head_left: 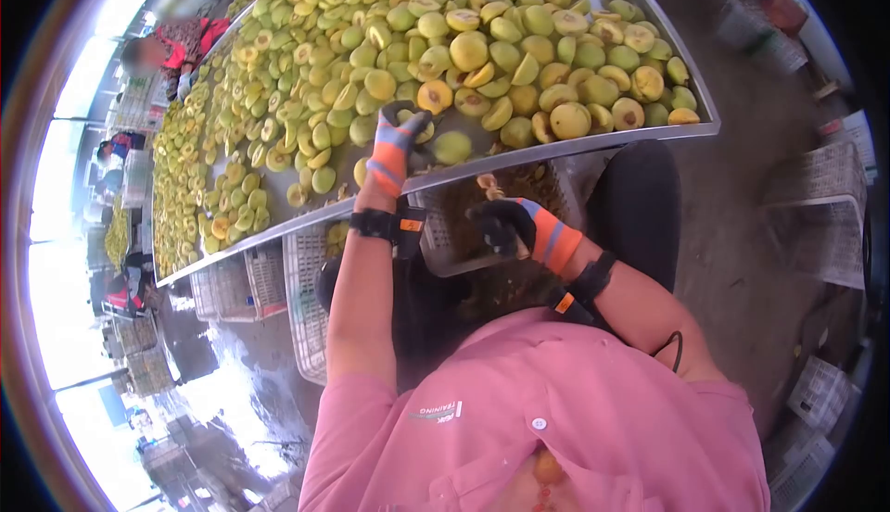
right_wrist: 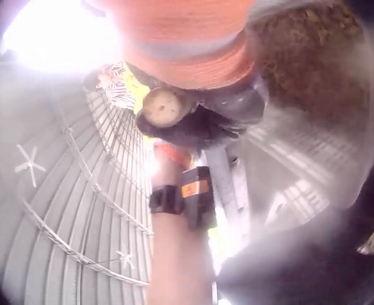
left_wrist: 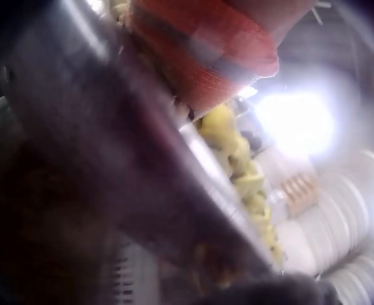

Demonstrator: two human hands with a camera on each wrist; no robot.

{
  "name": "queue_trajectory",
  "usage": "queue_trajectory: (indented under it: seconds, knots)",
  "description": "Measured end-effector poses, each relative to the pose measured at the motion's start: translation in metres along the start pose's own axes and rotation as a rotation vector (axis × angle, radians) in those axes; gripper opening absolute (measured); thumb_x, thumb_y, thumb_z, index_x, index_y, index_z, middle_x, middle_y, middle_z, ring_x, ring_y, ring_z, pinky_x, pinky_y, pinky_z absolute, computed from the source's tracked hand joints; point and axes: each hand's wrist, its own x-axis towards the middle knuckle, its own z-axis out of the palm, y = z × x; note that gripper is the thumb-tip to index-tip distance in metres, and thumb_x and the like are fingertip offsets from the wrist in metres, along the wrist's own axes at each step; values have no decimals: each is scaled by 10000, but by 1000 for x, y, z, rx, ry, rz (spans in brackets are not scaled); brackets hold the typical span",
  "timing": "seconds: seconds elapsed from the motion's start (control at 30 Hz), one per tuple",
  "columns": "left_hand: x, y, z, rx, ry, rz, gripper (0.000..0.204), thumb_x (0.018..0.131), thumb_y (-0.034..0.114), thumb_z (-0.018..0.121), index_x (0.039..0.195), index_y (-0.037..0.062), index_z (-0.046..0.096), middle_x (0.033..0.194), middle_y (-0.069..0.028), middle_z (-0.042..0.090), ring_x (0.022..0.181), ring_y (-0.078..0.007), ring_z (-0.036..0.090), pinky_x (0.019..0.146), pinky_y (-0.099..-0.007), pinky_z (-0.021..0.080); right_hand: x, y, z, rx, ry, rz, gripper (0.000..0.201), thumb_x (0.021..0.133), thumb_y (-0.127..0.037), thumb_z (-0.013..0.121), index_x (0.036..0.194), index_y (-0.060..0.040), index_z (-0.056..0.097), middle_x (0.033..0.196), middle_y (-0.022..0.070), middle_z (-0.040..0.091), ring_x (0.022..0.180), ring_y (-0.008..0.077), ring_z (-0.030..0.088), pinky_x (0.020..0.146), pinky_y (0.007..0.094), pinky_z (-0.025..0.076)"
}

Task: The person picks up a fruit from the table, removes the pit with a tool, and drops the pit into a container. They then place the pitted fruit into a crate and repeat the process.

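Observation:
My left hand (head_left: 397,141), in an orange and grey glove with dark fingers, reaches over the tray's near edge with its fingers spread among the fruit. Close by are a halved orange-yellow fruit (head_left: 434,97) and a blurred green fruit (head_left: 453,147). Below the edge, my right hand (head_left: 530,232), gloved alike, grips a tool with a light wooden handle (right_wrist: 163,107); its round end shows in the right wrist view, while dark fingers hide most of the rest. Yellow-green fruit, many pieces halved, covers the metal-rimmed tray (head_left: 575,148). The left wrist view is blurred and hides the left fingertips.
Under the tray's edge stands a crate (head_left: 445,266) with brownish scraps inside. White plastic crates (head_left: 306,299) stand to its left, others (head_left: 825,197) at far right. A person in red and dark clothing (head_left: 185,44) is at the tray's far left side. The floor looks wet.

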Motion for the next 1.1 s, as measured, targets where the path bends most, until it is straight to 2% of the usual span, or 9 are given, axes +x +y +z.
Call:
queue_trajectory:
  seconds: [0.13,0.27,0.37,0.53,0.7,0.77,0.87,1.03,1.1]
  knots:
    - [-56,16,-24,-411,-338,177,549,842,245,617,1302,-3,450,1296,-202,501,1089,-267,558,934,-422,467,-10,16,24,-579,337,-230,270,975,-259,471,1056,-68,644,652,-26,523,528,70,507,447,206,375]
    - [-100,24,-6,-321,-454,404,619,825,241,629,1340,-15,400,1369,-186,453,1282,-282,428,1077,-430,333,-16,10,48,-990,90,-694,281,979,-326,485,986,-88,635,641,-49,510,513,44,490,445,194,366]
    - [-123,24,5,-37,-465,443,878,754,346,722,1431,-2,285,1440,-143,367,1350,-256,328,1107,-393,265,-30,2,90,-355,-111,-292,209,971,-274,526,1017,-101,633,720,-26,601,599,54,562,502,224,452]
    - [-135,21,14,158,-499,509,969,764,328,743,1483,13,174,1490,-124,292,1367,-224,282,1105,-355,253,-11,20,82,-533,43,-579,280,963,-320,541,1106,-90,613,867,-42,618,717,45,570,589,189,455]
    - [-150,-1,26,-73,-224,398,576,838,267,650,1288,-44,468,1292,-158,519,1196,-292,501,1009,-398,395,-11,20,83,-525,151,-681,321,904,-261,649,1139,-46,614,997,-4,641,865,60,589,733,228,497]
    - [-130,-56,14,901,251,913,281,911,94,540,1147,-56,564,1151,-152,596,1033,-284,596,904,-397,480,2,29,81,-496,118,-782,282,890,-154,645,1132,-13,611,997,14,648,897,86,588,768,254,494]
    - [-139,-42,24,152,154,496,283,939,65,506,1201,-40,523,1117,-116,605,986,-209,600,881,-322,489,9,28,79,-699,137,-840,266,876,-89,627,1125,2,610,1004,18,652,905,90,581,776,255,488]
    - [-139,-51,12,447,358,810,359,976,81,435,1318,-24,404,1114,-98,595,1007,-159,566,900,-286,473,-14,7,78,-1507,308,-920,267,807,-157,642,1040,-27,641,902,146,679,814,259,648,733,333,499]
    - [-141,-45,13,376,287,769,342,1011,141,340,1290,-35,430,1076,-106,607,982,-179,579,881,-288,478,-24,8,92,-1537,237,-878,263,815,-102,636,1061,-10,633,925,114,680,829,150,606,752,299,490]
